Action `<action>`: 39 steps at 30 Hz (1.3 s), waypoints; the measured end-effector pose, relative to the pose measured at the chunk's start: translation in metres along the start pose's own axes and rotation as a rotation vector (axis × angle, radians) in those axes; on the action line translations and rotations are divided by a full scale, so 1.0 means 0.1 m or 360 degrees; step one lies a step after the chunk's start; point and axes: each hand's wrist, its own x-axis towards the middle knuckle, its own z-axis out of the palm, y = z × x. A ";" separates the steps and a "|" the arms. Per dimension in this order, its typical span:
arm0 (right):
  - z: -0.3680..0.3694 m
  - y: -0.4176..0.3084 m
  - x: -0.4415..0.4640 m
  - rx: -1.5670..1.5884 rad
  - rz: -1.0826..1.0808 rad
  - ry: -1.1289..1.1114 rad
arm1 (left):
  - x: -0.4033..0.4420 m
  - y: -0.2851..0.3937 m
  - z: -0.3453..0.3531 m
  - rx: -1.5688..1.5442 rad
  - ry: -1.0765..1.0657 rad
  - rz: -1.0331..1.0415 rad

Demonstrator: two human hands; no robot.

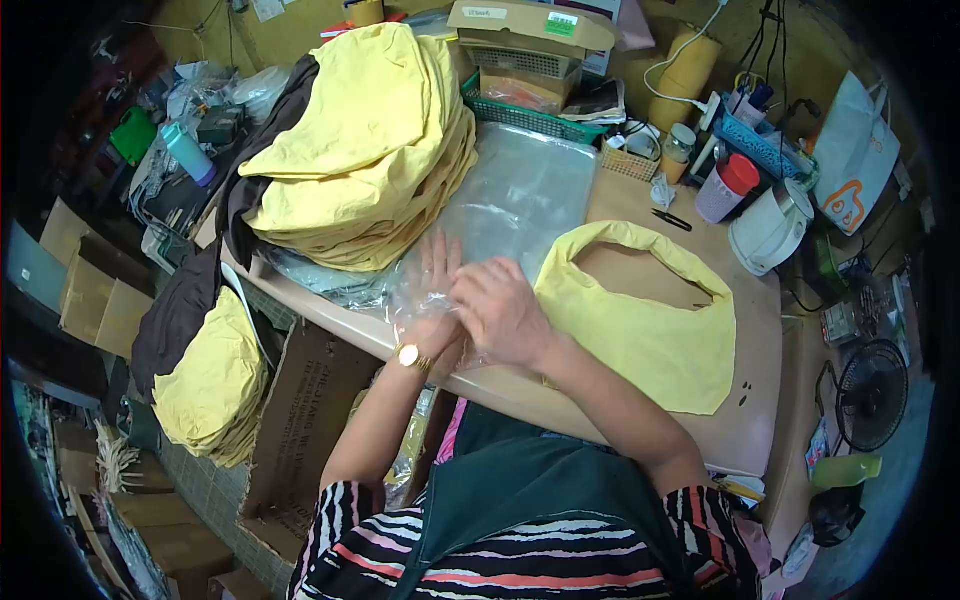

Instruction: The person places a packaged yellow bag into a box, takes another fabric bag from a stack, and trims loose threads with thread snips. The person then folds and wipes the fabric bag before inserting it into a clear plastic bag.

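A clear plastic bag (405, 305) lies around my left hand (435, 275), whose fingers are spread under the film. My right hand (495, 305) is closed on the bag's edge, close to my left wrist. To the right of my hands a yellow cloth bag (650, 345) with a wide handle opening lies flat on the table (740, 435). A tall pile of folded yellow cloth bags (350, 150) stands at the left. Beyond my hands is a flat stack of clear plastic bags (530, 180).
Behind are a green basket (550, 124), a cardboard box (530, 28), a glass jar (678, 150), a red-lidded container (738, 178) and black snips (671, 220). Below the table's left edge stand an open carton (300, 430) and more yellow cloth (210, 375). A black fan (872, 395) is at the right.
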 end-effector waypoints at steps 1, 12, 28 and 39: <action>0.00 -0.07 -0.07 0.0040 -0.0042 0.0010 | 0.02 0.04 0.04 -0.0006 0.0001 0.0003; -1.05 0.58 -2.17 -0.0926 0.1154 -0.0171 | 0.07 -0.34 0.56 -0.0238 0.0224 0.0075; 0.00 -0.41 -0.54 0.1000 0.0188 -0.0475 | 0.55 -0.45 0.35 -0.1955 -0.0003 -0.0488; 0.86 0.21 -0.25 -0.0214 0.0905 -0.0648 | 0.06 -0.58 0.27 -0.0707 0.0416 0.0081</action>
